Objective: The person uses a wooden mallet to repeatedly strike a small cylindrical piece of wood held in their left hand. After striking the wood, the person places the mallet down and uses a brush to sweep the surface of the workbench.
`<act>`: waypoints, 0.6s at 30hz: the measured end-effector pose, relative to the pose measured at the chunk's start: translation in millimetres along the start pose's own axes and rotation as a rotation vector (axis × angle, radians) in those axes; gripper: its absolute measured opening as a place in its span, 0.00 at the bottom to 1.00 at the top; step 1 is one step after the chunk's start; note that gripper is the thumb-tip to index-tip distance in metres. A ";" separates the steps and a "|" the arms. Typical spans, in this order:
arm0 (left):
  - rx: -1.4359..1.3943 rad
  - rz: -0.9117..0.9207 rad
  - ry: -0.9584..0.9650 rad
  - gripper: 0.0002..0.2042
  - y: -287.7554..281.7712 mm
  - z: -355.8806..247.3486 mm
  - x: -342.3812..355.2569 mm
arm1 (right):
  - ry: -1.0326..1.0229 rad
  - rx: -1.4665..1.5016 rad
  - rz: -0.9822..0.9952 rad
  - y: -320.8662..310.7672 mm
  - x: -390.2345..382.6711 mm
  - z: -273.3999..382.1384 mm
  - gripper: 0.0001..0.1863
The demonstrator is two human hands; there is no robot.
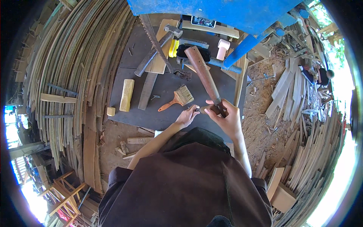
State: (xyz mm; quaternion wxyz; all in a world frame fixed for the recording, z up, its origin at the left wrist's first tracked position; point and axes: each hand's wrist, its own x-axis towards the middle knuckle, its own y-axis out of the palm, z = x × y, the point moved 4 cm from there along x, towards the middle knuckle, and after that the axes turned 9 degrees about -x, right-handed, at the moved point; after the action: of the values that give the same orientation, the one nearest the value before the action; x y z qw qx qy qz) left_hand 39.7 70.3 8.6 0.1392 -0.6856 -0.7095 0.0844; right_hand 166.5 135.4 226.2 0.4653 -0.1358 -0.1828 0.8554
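Note:
My right hand (227, 117) is closed around the narrow, dark lower end of a long reddish-brown tapered piece (204, 72), whose wider end slants up and to the left over the table. Close to its fingers is a small rounded light-brown end (204, 110); what it belongs to is unclear. My left hand (187, 116) is closed just to the left, its fingertips pinched at something small and greyish that I cannot make out. Beyond the left hand lies a paintbrush (182, 96) with an orange handle, flat on the dark tabletop (170, 125).
Farther off lie a hammer (155, 53), a toothed saw blade (154, 38), a yellow object (173, 48) and a phone-like device (203, 22). A wooden block (126, 95) is on the left. Blue sheeting (211, 11) overhangs the far edge. Stacked planks (72, 64) flank the table.

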 end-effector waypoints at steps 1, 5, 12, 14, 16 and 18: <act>-0.003 -0.001 0.003 0.10 0.2 1.5 0.1 | 0.009 -0.014 0.006 -1.1 0.3 1.1 0.13; -0.019 0.016 0.000 0.10 0.4 1.1 0.7 | 0.011 -0.037 -0.014 -11.0 -2.8 -3.1 0.13; -0.058 0.030 -0.083 0.10 0.8 7.4 0.0 | -0.025 -0.057 -0.143 -30.6 -14.8 -12.2 0.10; -0.083 0.093 -0.250 0.10 1.6 13.9 -2.1 | 0.041 -0.082 -0.146 -36.1 -20.7 -4.3 0.09; -0.082 0.083 -0.205 0.10 0.2 13.3 -1.8 | 0.039 -0.104 -0.183 -41.5 -26.8 -1.2 0.09; -0.079 0.080 -0.191 0.10 0.0 12.5 -1.5 | 0.033 -0.110 -0.197 -48.9 -35.4 -5.4 0.10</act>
State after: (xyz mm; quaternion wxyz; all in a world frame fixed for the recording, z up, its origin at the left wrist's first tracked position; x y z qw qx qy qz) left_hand 35.8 69.6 -3.3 0.0403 -0.7072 -0.6944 0.1267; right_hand 224.0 130.9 245.1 0.5418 -0.1564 -0.2341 0.7919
